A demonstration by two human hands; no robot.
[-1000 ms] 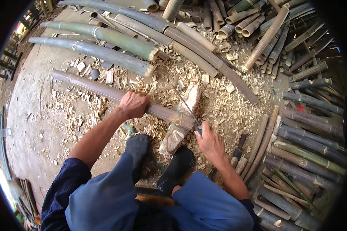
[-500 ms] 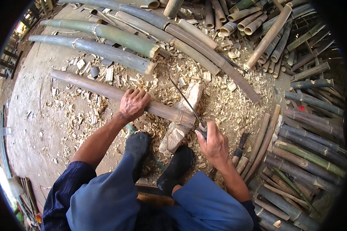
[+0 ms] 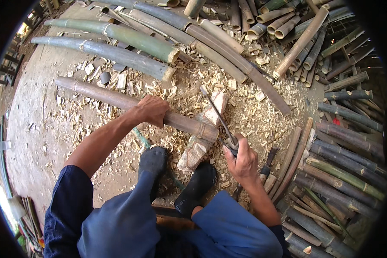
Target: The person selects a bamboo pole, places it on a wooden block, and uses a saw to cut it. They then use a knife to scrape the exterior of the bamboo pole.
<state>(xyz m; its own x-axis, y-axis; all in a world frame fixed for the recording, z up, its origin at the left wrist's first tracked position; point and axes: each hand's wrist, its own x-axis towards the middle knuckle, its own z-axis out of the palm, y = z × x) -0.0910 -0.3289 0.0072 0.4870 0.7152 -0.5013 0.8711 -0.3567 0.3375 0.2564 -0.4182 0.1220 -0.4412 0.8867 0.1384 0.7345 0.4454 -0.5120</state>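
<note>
Head view looks down at a person sitting on the ground. Their left hand [image 3: 152, 109] is wrapped tight around a long brown bamboo pole [image 3: 116, 99]. The pole lies across a pale wood block [image 3: 204, 133], with its cut end sitting on the block. Their right hand [image 3: 244, 161] is closed around the handle of a long knife [image 3: 219, 118], and the blade sticks up, maybe just over the pole's end. Wood chips [image 3: 167, 92] cover the ground. More bamboo poles [image 3: 344, 172] lie piled at the right.
</note>
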